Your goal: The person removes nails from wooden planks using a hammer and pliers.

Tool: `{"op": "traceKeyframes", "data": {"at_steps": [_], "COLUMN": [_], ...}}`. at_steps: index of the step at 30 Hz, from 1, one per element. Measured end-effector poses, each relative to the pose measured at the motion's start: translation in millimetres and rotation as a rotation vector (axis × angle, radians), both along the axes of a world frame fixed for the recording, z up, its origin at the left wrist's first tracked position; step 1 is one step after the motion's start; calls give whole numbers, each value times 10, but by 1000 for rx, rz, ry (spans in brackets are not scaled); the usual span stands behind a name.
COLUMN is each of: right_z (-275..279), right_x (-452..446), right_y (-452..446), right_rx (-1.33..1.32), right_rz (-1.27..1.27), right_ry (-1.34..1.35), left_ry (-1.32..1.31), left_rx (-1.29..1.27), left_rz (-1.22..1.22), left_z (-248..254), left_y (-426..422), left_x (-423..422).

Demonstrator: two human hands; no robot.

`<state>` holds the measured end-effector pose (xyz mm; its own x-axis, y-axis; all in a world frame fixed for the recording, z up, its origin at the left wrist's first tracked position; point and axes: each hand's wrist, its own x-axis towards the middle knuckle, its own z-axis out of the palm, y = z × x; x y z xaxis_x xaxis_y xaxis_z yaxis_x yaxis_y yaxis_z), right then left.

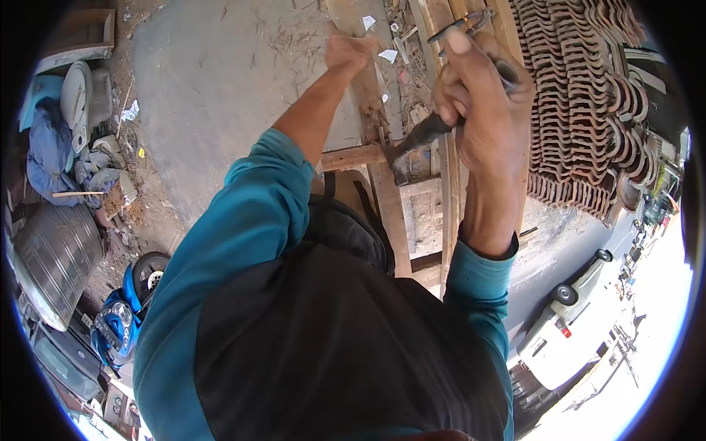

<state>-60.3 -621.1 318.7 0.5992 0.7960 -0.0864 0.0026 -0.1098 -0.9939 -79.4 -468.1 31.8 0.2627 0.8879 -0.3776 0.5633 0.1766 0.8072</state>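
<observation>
Right hand [489, 103] clamped on a dark-handled hammer [426, 134], dull metal head over a rough brown timber frame [354, 156]. Left hand [348, 53] blurred near the wood, can't tell if open. Wavy reddish clay tiles [570, 95] stacked right.

I can read no text, number or sign; marks on the motorbike [121, 320] at eight o'clock are too small.

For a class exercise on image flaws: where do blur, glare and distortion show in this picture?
Head view: the left hand is smeared by blur; glare washes out the lower right, beside the white vehicle, with a blue fringe at the rim; fisheye distortion rounds the scene inside black corners.
</observation>
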Motion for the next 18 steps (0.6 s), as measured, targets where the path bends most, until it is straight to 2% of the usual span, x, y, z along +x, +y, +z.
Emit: {"op": "traceKeyframes", "data": {"at_steps": [1, 3, 5, 6, 7, 8, 9, 11, 12, 13, 15, 16, 17, 18], "right_z": [-33, -84, -72, -131, -161, -176, -187, -189, -151, -173, -138, -150, -174, -217], "right_x": [-46, -102, -219, -328, -457, -522, -506, -392, -275, -192, -215, -250, -245, -267], "right_y": [72, -131, -583, -804, -970, -974, -899, -842, -873, -899, -870, -849, -852, -825], "right_rx": [-38, 49, 240, 344, 374, 354, 365, 395, 409, 403, 382, 366, 406, 366], "right_rz": [-21, -93, -139, -131, -141, -123, -94, -95, -145, -183, -135, -122, -71, -157], "right_ry": [-33, -59, -121, -116, -125, -164, -198, -157, -17, 32, -19, -54, -44, -108], "left_ry": [40, 39, 40, 13, 27, -26, -139, -151, -45, -53, -111, -195, -132, -107], "left_rx": [31, 62, 85, 124, 128, -72, -177, 3, 15, 61, -38, 15, -51, 3], "left_rz": [-21, -133, -200, -24, 99, -16, -85, 56, 79, 70, 36, 38, -40, -160], "left_z": [-45, -754, -859, -432, -209, -97, 154, 88, 106, -65, 34, -89, 91, 72], "left_y": [-5, 247, 176, 178, -83, -328, -61, -73, -87, -97, -65, -76, -46, -36], "left_x": [2, 117, 141, 216, 70, -138, -104, -59, -37, -19, -63, -59, -136, -213]}}
